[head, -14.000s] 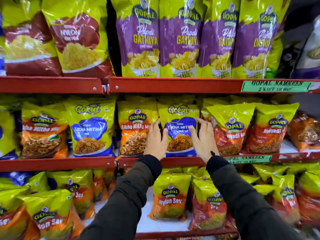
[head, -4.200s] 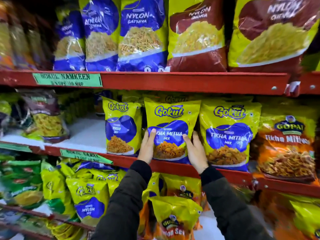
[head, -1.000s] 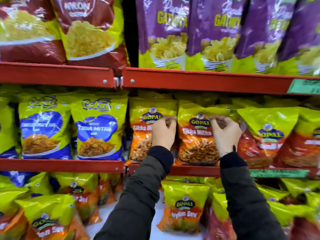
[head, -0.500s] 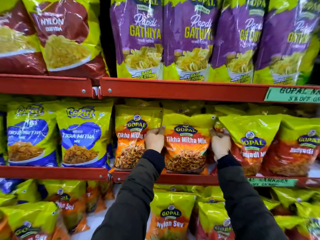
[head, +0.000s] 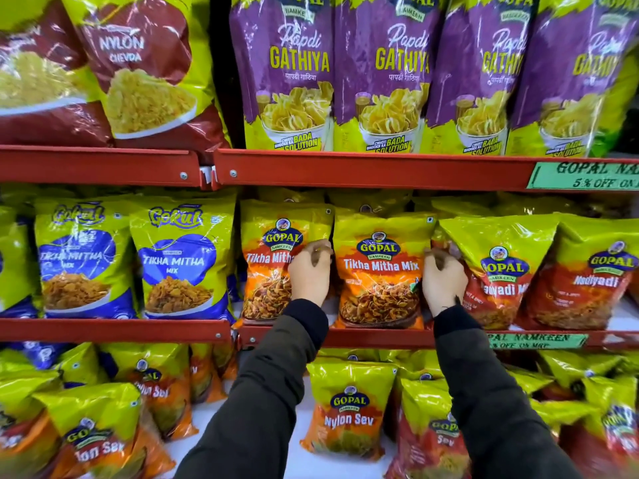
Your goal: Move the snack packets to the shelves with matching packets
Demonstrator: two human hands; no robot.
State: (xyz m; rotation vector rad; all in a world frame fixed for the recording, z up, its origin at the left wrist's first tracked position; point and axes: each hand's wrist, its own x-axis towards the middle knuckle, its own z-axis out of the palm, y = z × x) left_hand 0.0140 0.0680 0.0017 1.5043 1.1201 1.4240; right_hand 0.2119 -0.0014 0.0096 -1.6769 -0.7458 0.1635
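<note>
Standing upright on the red middle shelf (head: pixel 380 338), seen from the head camera: Gopal Tikha Mitha Mix packet (head: pixel 380 271), flanked by a matching packet (head: pixel 273 264) on its left and a Nadiyadi packet (head: pixel 498 267) on its right. Left hand (head: pixel 309 274) curled at the packet's left edge, right hand (head: pixel 442 281) curled at its right edge, each grip closed on the packet. Blue Gokul packets (head: pixel 179 261) further left; purple Gathiya packets (head: pixel 294 70) above.

Bright, glossy glare, blurred edges
</note>
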